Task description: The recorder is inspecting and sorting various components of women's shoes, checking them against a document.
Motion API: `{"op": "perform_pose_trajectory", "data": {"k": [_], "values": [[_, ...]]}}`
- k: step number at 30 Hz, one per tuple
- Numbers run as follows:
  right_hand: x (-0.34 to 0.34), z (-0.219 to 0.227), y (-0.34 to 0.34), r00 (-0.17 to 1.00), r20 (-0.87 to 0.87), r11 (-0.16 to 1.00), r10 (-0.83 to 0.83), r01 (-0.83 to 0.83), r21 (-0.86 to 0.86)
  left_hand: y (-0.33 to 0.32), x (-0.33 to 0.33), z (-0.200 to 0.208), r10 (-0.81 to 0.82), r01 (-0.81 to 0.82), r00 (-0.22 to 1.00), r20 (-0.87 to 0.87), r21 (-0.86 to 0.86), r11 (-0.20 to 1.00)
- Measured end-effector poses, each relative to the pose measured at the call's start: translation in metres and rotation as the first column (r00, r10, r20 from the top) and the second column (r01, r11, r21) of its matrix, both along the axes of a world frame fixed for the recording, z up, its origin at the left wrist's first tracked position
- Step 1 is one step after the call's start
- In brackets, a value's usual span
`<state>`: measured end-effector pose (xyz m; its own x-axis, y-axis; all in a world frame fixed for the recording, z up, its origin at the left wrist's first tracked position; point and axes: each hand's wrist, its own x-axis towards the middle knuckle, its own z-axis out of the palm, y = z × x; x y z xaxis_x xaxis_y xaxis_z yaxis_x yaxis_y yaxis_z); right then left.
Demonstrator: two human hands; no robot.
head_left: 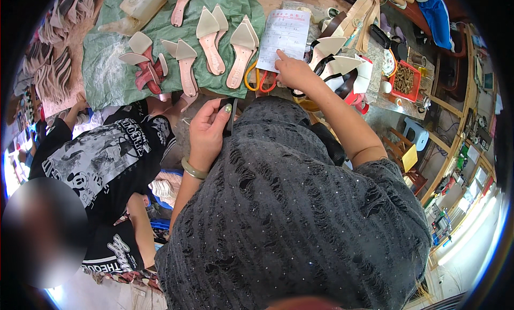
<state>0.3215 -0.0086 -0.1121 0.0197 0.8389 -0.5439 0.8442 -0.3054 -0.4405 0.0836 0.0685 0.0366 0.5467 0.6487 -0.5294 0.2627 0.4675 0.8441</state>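
- Top, dark grey, textured [300,203]: worn by the person; nearest the camera.
- Left hand [209,129]: half curled, thumb against a slim dark object [234,115], its long axis running away from the body.
- Right hand [295,74]: index finger extended onto the paper sheet [286,36], other fingers curled; whether it grips anything, cannot tell.
- Paper sheet: at green sheeting's [235,5] right edge; long axis pointing away from the person, far end leaning right.
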Motion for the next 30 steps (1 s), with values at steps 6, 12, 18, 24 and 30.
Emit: {"op": "perform_pose_trajectory", "data": {"k": [6, 12, 18, 24, 30], "values": [[-0.002, -0.002, -0.005, 1.0, -0.007, 1.0, -0.009, 0.009, 0.008, -0.004, -0.001, -0.003, -0.033, 0.033, 0.999, -0.01, 0.034, 0.999], [-0.003, 0.001, -0.008, 1.0, -0.012, 1.0, -0.006, 0.006, 0.026, -0.008, -0.006, -0.006, 0.002, 0.0, 0.999, -0.048, 0.042, 0.999], [-0.009, -0.009, -0.01, 1.0, 0.0, 1.0, -0.012, 0.012, 0.006, -0.011, -0.011, -0.011, 0.098, -0.102, 0.99, -0.103, -0.027, 0.994], [-0.012, -0.003, -0.012, 1.0, -0.021, 1.0, 0.002, -0.001, 0.025, -0.016, -0.015, -0.018, 0.19, -0.198, 0.978, -0.091, -0.083, 0.977], [-0.017, 0.002, -0.012, 0.998, -0.055, 0.997, 0.012, -0.008, 0.081, -0.021, -0.013, -0.013, 0.223, -0.231, 0.971, -0.083, -0.112, 0.966]]}}
